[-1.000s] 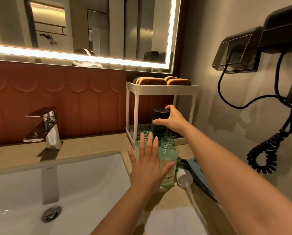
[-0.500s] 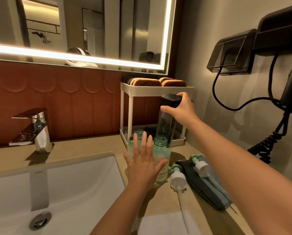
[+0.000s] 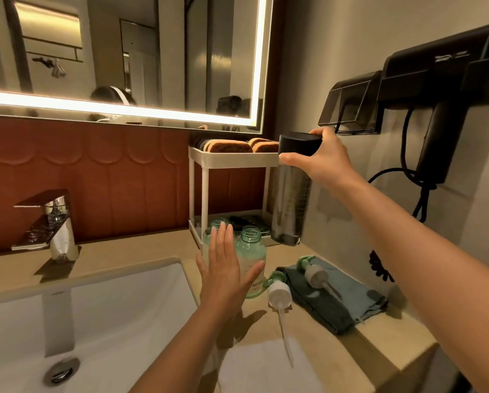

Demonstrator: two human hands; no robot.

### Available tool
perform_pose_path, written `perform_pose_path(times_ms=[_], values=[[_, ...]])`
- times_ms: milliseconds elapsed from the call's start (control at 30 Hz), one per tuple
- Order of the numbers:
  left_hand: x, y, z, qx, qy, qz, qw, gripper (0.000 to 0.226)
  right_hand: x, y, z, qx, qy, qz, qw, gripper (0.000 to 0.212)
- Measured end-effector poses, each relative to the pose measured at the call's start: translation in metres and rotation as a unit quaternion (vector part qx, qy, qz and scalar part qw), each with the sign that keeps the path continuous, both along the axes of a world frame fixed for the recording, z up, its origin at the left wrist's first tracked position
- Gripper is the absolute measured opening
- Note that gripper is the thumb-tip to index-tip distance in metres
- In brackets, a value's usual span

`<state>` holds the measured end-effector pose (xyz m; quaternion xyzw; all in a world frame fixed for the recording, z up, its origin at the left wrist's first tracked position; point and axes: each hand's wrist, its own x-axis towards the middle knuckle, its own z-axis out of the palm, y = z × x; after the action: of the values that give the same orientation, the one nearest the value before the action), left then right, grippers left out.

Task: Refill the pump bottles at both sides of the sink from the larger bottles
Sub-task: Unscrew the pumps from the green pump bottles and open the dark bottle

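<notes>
Bathroom vanity, seen from the front and above. The beige counter [image 3: 141,251] holds a white sink [image 3: 101,316] at left, with a chrome tap [image 3: 54,222] behind it. A lit mirror [image 3: 124,52] and red wall tiles [image 3: 110,180] form the back. A white two-tier rack [image 3: 206,191] stands at the back of the counter with brown pads [image 3: 227,146] on its top shelf. A black hair dryer [image 3: 441,89] hangs on the right wall.

The right hand [image 3: 322,163] holds a tall dark bottle [image 3: 290,205] by its black cap [image 3: 298,143], with its fingers [image 3: 324,135] curled round the cap. The bottle hangs upright in the air, clear of the counter, in front of the rack's right post.

Two green bottles stand upright just in front of the rack with their necks uncapped: the near green bottle [image 3: 253,259] and the far green bottle [image 3: 219,226] behind and to its left. The left hand [image 3: 226,268] is raised flat against them, fingers straight and slightly spread, holding nothing. The thumb appears to touch the near green bottle's label, but palm contact cannot be confirmed.

A white pump [image 3: 278,293] lies on the counter beside the near green bottle, its tube pointing toward the viewer. A second pump [image 3: 314,275] lies on a folded dark cloth [image 3: 345,304] to the right. A white towel [image 3: 260,364] lies at the front edge.
</notes>
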<state>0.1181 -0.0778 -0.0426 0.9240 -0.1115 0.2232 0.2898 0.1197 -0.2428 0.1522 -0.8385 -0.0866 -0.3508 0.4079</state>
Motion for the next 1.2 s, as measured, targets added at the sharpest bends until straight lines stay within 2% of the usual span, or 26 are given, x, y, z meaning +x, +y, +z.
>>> perform_pose_path(times_ms=[133, 333, 500, 633, 800, 1000, 1200], values=[[-0.025, 0.007, 0.017, -0.122, -0.032, -0.096, 0.987, 0.101, -0.033, 0.007, -0.01, 0.014, 0.023, 0.046, 0.999, 0.063], [-0.055, 0.018, 0.04, -0.259, 0.052, -0.174, 0.949, 0.098, -0.056, 0.034, -0.049, 0.043, 0.062, 0.091, 0.993, 0.066], [-0.058, 0.013, 0.034, -0.305, 0.066, -0.167, 0.935, 0.08, -0.058, 0.059, -0.076, 0.048, 0.078, 0.07, 0.993, 0.068], [-0.051, 0.002, 0.024, -0.351, 0.064, -0.14, 0.924, 0.082, -0.056, 0.07, -0.093, 0.05, 0.084, 0.046, 0.994, 0.068], [-0.045, -0.007, 0.014, -0.371, 0.054, -0.113, 0.92, 0.073, -0.053, 0.072, -0.109, 0.065, 0.099, 0.05, 0.992, 0.068], [-0.037, -0.009, 0.005, -0.372, 0.05, -0.098, 0.922, 0.084, -0.05, 0.069, -0.115, 0.055, 0.095, 0.074, 0.991, 0.068], [-0.029, -0.009, 0.002, -0.375, 0.032, -0.11, 0.92, 0.078, -0.039, 0.062, -0.117, 0.045, 0.1, 0.106, 0.988, 0.068]])
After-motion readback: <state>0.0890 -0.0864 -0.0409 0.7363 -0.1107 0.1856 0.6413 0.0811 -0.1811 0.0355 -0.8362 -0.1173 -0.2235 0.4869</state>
